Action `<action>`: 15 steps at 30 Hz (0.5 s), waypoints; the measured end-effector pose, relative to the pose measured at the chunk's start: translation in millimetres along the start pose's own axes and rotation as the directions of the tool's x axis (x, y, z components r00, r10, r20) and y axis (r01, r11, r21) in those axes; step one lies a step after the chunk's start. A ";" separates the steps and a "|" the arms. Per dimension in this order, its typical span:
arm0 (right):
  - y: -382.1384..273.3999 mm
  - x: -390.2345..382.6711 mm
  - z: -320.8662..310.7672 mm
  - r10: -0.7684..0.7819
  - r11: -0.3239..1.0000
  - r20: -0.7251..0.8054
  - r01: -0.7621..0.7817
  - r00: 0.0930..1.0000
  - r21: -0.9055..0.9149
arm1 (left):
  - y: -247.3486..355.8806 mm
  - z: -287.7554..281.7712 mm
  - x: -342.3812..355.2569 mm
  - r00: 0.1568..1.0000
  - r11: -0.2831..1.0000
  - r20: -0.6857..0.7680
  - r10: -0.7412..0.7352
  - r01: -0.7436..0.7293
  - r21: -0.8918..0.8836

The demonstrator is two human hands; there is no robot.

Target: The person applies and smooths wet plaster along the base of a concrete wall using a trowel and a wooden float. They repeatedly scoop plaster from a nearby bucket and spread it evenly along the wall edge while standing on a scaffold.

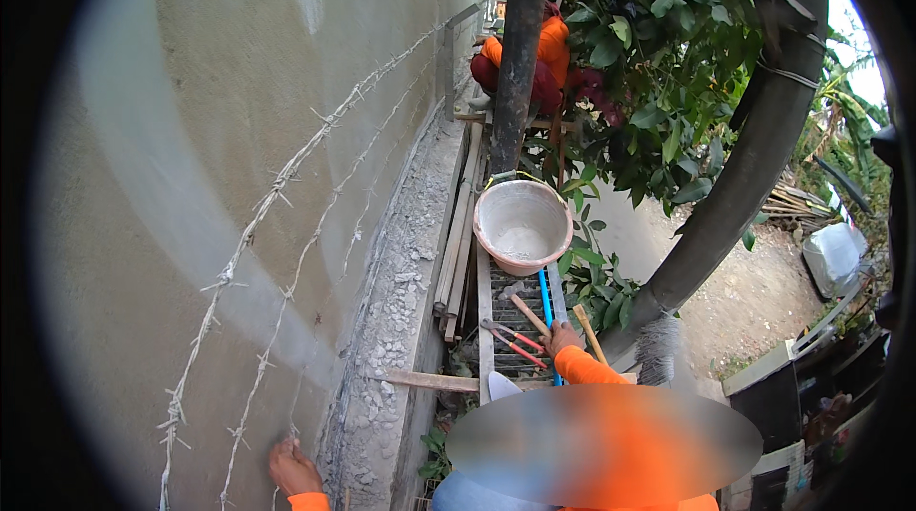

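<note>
At the wall's foot, my left hand (294, 466) has its fingers closed on the lowest strand of barbed wire. Above it, more barbed wire (277, 188) runs along the wall. My right hand (561, 339) is closed around the end of a hammer's wooden handle; the hammer (529, 312) lies low over the slatted platform. Just left of that hand rests a cutting tool with red handles (515, 343). A blue rod (547, 299) passes beside the hammer, and another wooden handle (590, 334) leans to the right.
A pale bucket (523, 225) stands on the narrow platform (485, 320). Rubble covers the concrete ledge (382, 358) by the plastered wall (219, 82). A dark post (520, 53) and a curved pole (735, 196) flank leafy branches (658, 62). Another person (549, 48) in orange crouches ahead.
</note>
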State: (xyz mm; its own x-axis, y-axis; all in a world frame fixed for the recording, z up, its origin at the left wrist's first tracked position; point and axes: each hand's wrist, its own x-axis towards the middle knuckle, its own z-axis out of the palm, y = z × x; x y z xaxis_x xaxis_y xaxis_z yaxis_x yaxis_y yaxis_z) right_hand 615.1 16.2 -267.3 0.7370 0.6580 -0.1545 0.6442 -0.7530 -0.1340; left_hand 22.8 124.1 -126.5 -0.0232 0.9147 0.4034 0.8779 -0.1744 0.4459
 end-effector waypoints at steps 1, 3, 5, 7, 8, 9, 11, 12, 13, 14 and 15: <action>-3.9 -5.1 -0.6 -0.028 0.997 -0.080 0.022 0.996 -0.074 | 0.4 -0.6 0.1 0.999 1.000 0.032 -0.025 0.024 0.012; -14.3 -14.5 -3.1 -0.121 0.992 -0.213 0.112 0.970 -0.055 | 2.9 -1.5 -0.6 0.997 0.998 0.061 -0.056 0.055 0.027; -25.8 -22.0 -3.5 -0.328 0.945 -0.069 0.326 0.942 -0.037 | 8.2 -3.1 -2.0 0.997 0.999 0.073 -0.041 0.040 0.022; -34.9 -23.7 0.2 -0.525 0.844 0.027 0.525 0.851 -0.108 | 15.0 -7.3 -3.2 0.996 1.000 0.084 -0.026 0.026 0.010; -38.0 -21.8 3.6 -0.494 0.857 0.058 0.497 0.867 -0.133 | 18.5 -10.3 -2.8 0.996 1.000 0.087 -0.016 0.017 -0.002; -40.5 -18.7 8.0 -0.482 0.858 0.095 0.491 0.871 -0.153 | 22.2 -13.8 -2.2 0.996 1.000 0.089 -0.007 0.008 -0.015; -41.9 -8.6 18.1 -0.448 0.865 0.139 0.468 0.883 -0.182 | 28.5 -22.2 -0.3 0.986 0.995 0.131 -0.099 0.100 -0.006; -41.7 -3.3 23.3 -0.478 0.857 0.136 0.495 0.868 -0.143 | 30.9 -26.1 1.4 0.977 0.989 0.153 -0.146 0.148 -0.002; -40.6 2.1 27.6 -0.483 0.856 0.146 0.501 0.863 -0.128 | 32.5 -29.3 3.3 0.975 0.988 0.158 -0.153 0.155 0.002; -38.5 5.3 31.0 -0.488 0.855 0.157 0.506 0.859 -0.114 | 33.1 -32.0 5.5 0.973 0.987 0.165 -0.161 0.162 0.006; -36.1 8.2 33.1 -0.501 0.851 0.143 0.516 0.854 -0.099 | 33.6 -33.1 6.2 0.970 0.985 0.172 -0.169 0.170 0.010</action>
State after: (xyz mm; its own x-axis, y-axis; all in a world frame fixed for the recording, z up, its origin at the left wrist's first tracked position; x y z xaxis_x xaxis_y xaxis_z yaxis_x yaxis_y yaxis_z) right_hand 591.1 48.7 -296.1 0.2774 0.9386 -0.2052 0.9485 -0.3015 -0.0972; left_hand 36.3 111.8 -82.5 -0.0884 0.9800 0.1784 0.8658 -0.0129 0.5001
